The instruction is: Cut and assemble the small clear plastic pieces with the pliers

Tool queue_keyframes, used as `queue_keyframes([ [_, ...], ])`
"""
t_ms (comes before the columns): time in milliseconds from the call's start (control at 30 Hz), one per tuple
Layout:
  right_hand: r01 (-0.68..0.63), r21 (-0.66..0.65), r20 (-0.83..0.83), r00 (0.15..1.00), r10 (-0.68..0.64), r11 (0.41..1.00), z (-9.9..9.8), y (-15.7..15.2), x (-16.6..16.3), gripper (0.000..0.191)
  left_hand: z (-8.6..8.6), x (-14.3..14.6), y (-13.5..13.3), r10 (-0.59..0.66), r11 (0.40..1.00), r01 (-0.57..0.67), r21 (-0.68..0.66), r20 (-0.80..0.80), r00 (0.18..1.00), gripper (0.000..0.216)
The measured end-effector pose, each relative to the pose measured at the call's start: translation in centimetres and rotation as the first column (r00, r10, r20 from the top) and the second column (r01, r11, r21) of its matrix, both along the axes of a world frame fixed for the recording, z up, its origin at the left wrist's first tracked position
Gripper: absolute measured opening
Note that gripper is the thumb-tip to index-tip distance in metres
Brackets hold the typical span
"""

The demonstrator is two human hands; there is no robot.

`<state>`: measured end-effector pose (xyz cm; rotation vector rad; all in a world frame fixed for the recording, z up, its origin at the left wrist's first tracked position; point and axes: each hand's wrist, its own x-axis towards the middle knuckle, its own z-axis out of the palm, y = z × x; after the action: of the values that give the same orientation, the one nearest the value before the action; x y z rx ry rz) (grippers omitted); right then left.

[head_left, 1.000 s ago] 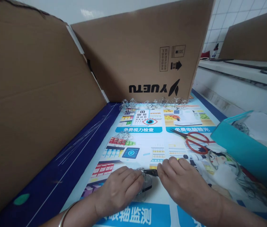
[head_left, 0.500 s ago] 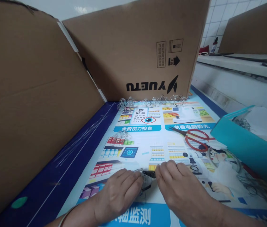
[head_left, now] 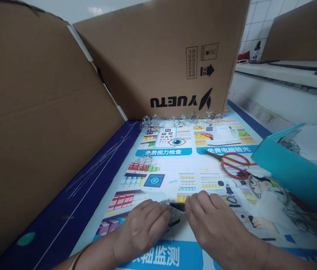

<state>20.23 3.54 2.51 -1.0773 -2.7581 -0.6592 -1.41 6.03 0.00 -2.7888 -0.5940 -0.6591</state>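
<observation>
My left hand is closed over a small wire piece, thin and silvery, with part of it sticking out past the fingers. My right hand is wrapped around a pair of pliers; only the dark jaws show, pointing left and touching the wire piece at the left fingertips. The handles are hidden inside the fist. Beyond the hands, a loose tangle of wire lies on the printed sheet. Red-handled scissors rest there too, blades toward the left.
Cardboard panels stand at the left and back, with a row of clear wire pieces along the back one. Straight wires lie at left. On the right are a teal box, a wire coil and loose dark wire.
The view has shifted very slightly. Both hands keep the same grip and place, with the plier jaws still at the wire piece.
</observation>
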Motion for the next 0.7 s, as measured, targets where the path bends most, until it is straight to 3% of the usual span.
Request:
queue_keyframes([
  [533,0.002,-0.021,-0.003,1.000,-0.002,1.000,0.1,0.4,0.2,0.020,-0.3,0.0,0.1,0.006,1.000,-0.006,0.013,0.005,1.000,0.014],
  [700,0.025,-0.043,-0.076,0.997,-0.028,0.999,0.4,1.2,0.7,0.014,-0.7,-0.4,0.0,0.024,1.000,-0.024,0.014,-0.006,1.000,0.015],
])
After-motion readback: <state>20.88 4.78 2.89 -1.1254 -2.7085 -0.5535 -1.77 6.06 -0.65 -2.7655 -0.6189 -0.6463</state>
